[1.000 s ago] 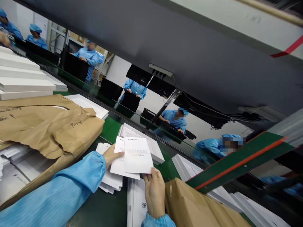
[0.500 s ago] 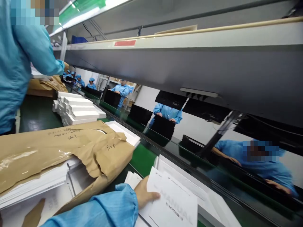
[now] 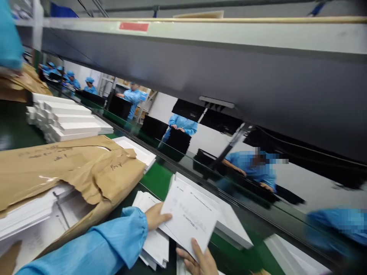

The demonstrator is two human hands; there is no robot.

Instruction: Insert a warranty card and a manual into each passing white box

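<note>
A white printed manual [image 3: 190, 214] is held tilted over the line, its left edge gripped by my left hand [image 3: 156, 216], thumb on top. At its lower edge is my right hand [image 3: 199, 259], with a finger over the cover and the others curled beside the edge. Below my left hand lies a loose stack of white booklets [image 3: 155, 244]. Just behind the manual, a shallow white box [image 3: 235, 225] rests on the green belt [image 3: 157, 178]. A torn brown paper wrapper [image 3: 114, 179] with more white printed sheets [image 3: 25, 214] inside is on the left.
White boxes [image 3: 71, 118] are piled at the far left. Another open white box [image 3: 143, 151] sits beyond the wrapper, and one more [image 3: 292, 256] at lower right. A grey shelf [image 3: 200, 65] hangs overhead. Several people in blue work opposite; a blue sleeve [image 3: 10, 42] shows at upper left.
My right hand has come into view at the manual's lower edge. The view has turned right, so things sit further left. My left hand still holds the manual.
</note>
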